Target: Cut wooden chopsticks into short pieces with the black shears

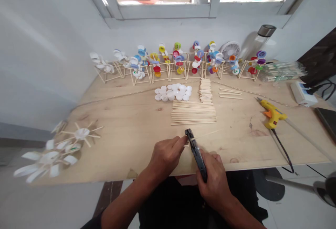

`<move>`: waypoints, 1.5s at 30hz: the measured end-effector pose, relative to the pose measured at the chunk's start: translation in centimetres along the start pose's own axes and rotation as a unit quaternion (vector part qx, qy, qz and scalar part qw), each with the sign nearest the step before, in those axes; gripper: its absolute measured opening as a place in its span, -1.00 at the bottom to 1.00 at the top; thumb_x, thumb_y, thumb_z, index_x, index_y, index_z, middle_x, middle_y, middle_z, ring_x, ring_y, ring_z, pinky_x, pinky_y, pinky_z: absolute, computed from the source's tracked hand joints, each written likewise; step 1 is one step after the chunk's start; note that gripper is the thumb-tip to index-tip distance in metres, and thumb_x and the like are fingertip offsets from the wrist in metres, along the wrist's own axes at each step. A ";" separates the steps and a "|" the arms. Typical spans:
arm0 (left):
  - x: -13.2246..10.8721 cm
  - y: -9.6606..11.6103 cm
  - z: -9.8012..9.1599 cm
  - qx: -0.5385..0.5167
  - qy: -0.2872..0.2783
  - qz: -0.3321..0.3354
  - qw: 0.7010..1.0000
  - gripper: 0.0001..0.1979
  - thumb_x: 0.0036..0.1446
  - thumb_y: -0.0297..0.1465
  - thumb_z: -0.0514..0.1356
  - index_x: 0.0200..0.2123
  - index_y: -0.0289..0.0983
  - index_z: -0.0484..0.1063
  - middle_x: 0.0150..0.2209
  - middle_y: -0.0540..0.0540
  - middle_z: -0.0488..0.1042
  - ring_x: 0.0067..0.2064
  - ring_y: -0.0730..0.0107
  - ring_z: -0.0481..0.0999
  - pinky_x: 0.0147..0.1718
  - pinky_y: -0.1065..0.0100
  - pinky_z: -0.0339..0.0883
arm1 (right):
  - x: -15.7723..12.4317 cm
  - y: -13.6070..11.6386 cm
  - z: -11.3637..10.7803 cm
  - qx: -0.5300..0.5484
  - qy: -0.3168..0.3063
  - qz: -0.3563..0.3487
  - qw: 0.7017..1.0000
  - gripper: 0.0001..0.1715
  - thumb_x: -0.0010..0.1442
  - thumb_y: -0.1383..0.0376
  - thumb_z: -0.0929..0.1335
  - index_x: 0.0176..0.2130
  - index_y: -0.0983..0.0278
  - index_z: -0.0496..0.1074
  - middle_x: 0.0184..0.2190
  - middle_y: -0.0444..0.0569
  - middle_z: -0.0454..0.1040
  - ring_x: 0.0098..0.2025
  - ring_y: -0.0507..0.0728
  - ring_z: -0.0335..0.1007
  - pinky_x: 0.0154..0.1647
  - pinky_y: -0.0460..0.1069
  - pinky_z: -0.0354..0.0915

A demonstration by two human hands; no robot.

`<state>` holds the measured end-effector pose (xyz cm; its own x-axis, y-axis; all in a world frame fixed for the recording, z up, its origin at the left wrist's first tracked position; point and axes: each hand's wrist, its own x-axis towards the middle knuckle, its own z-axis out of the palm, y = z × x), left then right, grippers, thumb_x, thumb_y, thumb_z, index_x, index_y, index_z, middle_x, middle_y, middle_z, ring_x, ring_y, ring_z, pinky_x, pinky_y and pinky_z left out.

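Observation:
My right hand (pixel 214 176) is wrapped around the handles of dark pliers (pixel 195 152), whose head points away from me over the table's front edge. A thin wooden stick (pixel 207 134) passes across the jaws, its long end sticking out to the right. Close by the jaws, the fingers of my left hand (pixel 168 154) pinch the stick's other end, partly hidden. Beyond the pliers lies a row of long wooden sticks (pixel 194 113). Behind those are a stack of short cut sticks (pixel 205 91) and a cluster of white bottle caps (pixel 173 92).
Several stick frames with colored caps (pixel 180 63) line the wall. A yellow glue gun (pixel 274 113) and power strip (pixel 303 94) are right; loose sticks (pixel 231 93) lie nearer. White-cap wheels (pixel 49 159) sit left. A small fan (pixel 230 50) and bottle (pixel 258 42) stand behind.

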<state>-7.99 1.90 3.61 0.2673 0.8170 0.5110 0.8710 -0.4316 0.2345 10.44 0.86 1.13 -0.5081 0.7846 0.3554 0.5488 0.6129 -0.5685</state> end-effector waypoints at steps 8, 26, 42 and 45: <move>0.1 -0.2 0.1 0.005 0.003 0.005 1.000 -0.80 0.17 -0.55 -0.03 -0.16 -0.35 0.31 -0.56 0.00 0.39 -0.56 0.48 0.38 -0.57 0.46 0.18 | 0.2 0.1 0.4 0.016 -0.006 0.003 1.000 -0.41 0.07 0.46 0.19 0.12 0.35 0.11 -0.10 0.16 0.43 -0.09 0.26 0.37 -0.15 0.19 0.26; 0.5 0.7 -0.2 0.110 0.016 0.015 0.994 -0.83 0.18 -0.49 0.02 -0.21 -0.36 0.39 -0.60 0.03 0.33 -0.60 0.50 0.31 -0.61 0.42 0.11 | 0.0 0.1 0.0 0.024 -0.028 0.044 0.998 -0.43 0.06 0.43 0.22 0.09 0.32 0.16 -0.11 0.11 0.45 -0.10 0.24 0.37 -0.08 0.17 0.20; 0.8 -0.4 0.2 0.071 0.019 0.057 0.996 -0.84 0.20 -0.48 0.00 -0.22 -0.35 0.34 -0.62 0.05 0.33 -0.62 0.51 0.29 -0.62 0.44 0.11 | 0.1 -0.2 -0.5 0.023 -0.023 0.017 0.999 -0.42 0.11 0.38 0.21 0.13 0.32 0.10 -0.05 0.13 0.42 -0.06 0.25 0.36 -0.06 0.17 0.23; 0.8 -0.7 0.4 0.073 0.033 0.068 0.994 -0.84 0.21 -0.48 -0.01 -0.23 -0.35 0.34 -0.63 0.06 0.32 -0.63 0.52 0.27 -0.63 0.44 0.09 | 0.1 -0.3 -0.5 0.010 -0.020 0.017 1.000 -0.44 0.11 0.37 0.20 0.13 0.32 0.11 -0.05 0.14 0.42 -0.03 0.25 0.35 -0.05 0.17 0.23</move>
<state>-8.17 3.04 3.51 0.3637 0.7256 0.5841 0.8802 -0.4730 0.0396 10.56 0.78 1.67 -0.5164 0.7998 0.3062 0.5529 0.5844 -0.5940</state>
